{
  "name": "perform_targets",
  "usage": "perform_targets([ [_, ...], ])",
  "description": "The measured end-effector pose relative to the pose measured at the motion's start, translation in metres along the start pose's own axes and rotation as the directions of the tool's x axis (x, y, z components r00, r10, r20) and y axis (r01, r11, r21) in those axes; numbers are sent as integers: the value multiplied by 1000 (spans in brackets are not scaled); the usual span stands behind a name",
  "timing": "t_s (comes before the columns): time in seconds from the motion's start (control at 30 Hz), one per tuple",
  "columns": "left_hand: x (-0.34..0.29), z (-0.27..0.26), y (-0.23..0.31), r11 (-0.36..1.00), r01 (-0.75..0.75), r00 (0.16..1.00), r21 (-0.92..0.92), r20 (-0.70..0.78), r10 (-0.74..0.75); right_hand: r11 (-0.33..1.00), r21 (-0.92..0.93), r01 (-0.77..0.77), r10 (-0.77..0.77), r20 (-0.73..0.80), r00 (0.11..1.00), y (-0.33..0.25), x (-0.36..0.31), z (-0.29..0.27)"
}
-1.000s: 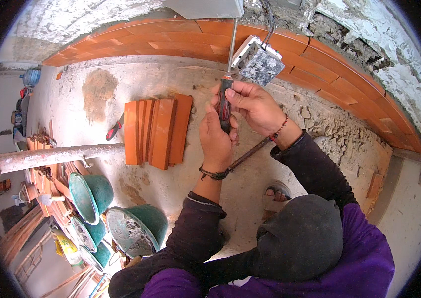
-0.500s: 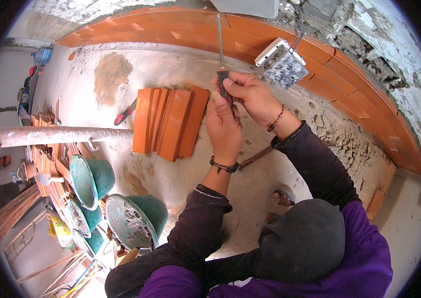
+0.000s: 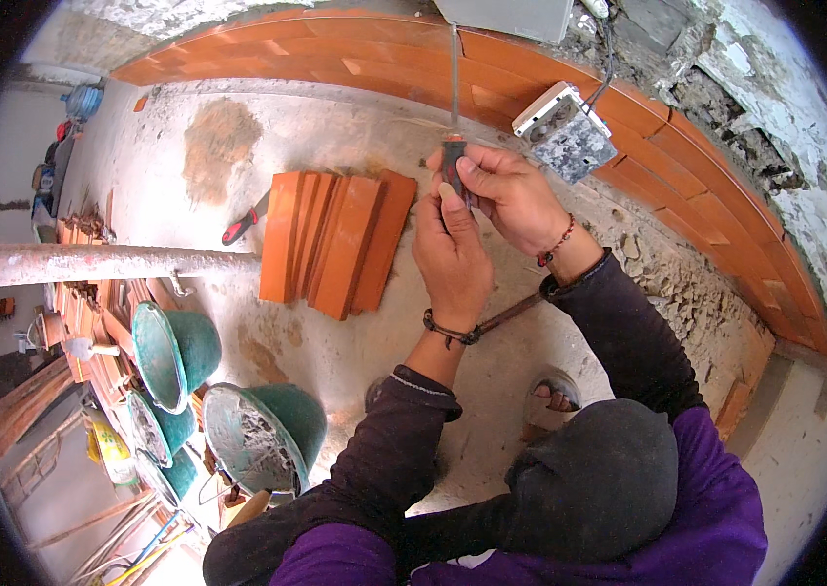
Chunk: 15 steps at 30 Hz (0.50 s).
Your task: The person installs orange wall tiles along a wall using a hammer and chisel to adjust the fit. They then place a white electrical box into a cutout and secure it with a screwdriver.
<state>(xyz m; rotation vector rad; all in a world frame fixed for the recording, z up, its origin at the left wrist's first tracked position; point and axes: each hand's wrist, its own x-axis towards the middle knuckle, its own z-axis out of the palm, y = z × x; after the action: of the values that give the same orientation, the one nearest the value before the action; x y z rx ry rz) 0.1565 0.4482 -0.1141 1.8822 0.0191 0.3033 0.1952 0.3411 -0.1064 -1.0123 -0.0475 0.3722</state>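
Both my hands are closed on a long screwdriver (image 3: 454,83) with a black and red handle. My left hand (image 3: 454,264) grips the lower end of the handle, its thumb lying along it. Higher up, my right hand (image 3: 516,200) pinches the handle between thumb and fingers. The thin metal shaft points away from me, and its far end meets the edge of a grey box (image 3: 516,15) on the wall; the tip itself is hard to make out. Right of the shaft, a white and grey socket box (image 3: 567,132) hangs on a dark cable in front of orange wall tiles (image 3: 335,59).
A stack of orange tiles (image 3: 335,239) lies on the floor to the left, beside a red and black handle (image 3: 240,227). A rusty pole (image 3: 111,264) crosses at left. Green buckets (image 3: 296,420) with mortar residue stand lower left. Rubble (image 3: 658,264) lies along the wall at right.
My hands and the screwdriver have shifted slightly right, still gripping the handle. The grey box and the hanging socket box also appear a little further right.
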Motion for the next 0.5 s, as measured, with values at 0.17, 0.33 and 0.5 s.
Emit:
perform_targets([
  [0.17,6,-2,13,1000,3,1000,15,29,-3,998,57,-5,4,7,1000,-5,5,-2],
  [0.33,15,-1,14,954,-239,960,183,-103,260,985,174,20,-37,100,994,-10,10,1],
  [0.5,23,-5,14,928,-281,948,244,-78,308,980,198,6,-13,32,999,-5,14,2],
])
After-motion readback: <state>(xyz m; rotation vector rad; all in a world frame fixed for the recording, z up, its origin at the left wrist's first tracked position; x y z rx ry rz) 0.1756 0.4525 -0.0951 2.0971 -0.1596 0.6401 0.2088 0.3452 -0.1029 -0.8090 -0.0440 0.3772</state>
